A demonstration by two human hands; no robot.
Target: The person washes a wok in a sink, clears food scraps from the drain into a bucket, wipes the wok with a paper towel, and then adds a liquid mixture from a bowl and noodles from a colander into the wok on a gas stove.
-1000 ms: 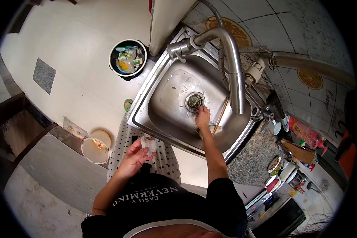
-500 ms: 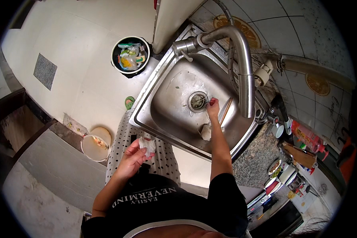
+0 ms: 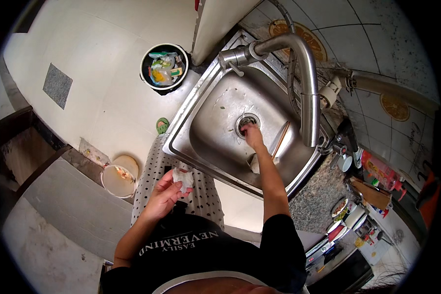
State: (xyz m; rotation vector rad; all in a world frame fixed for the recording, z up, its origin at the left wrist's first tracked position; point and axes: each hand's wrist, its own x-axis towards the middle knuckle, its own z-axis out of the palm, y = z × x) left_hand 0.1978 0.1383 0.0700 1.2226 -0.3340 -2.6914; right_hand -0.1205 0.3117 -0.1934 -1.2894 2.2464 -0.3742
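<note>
Your left hand (image 3: 161, 198) has its fingers clamped on a soft, white, crumpled wad (image 3: 183, 179), its creased surface bulging past the thumb. Your right hand (image 3: 253, 137) reaches down to the round metal drain (image 3: 241, 119), its fingers over the ringed opening; the tips are hidden, so you cannot tell whether they are together or apart. Around these fingers spreads the smooth, brushed steel sink (image 3: 208, 130), round-cornered, with small dark scraps (image 3: 222, 108) beyond them to the left. Just right of them leans a long, thin, brown-edged piece (image 3: 282, 137). Farther to their right, the thick steel tap (image 3: 307, 73) arches over, and speckled stone covers the bench (image 3: 309, 198).
</note>
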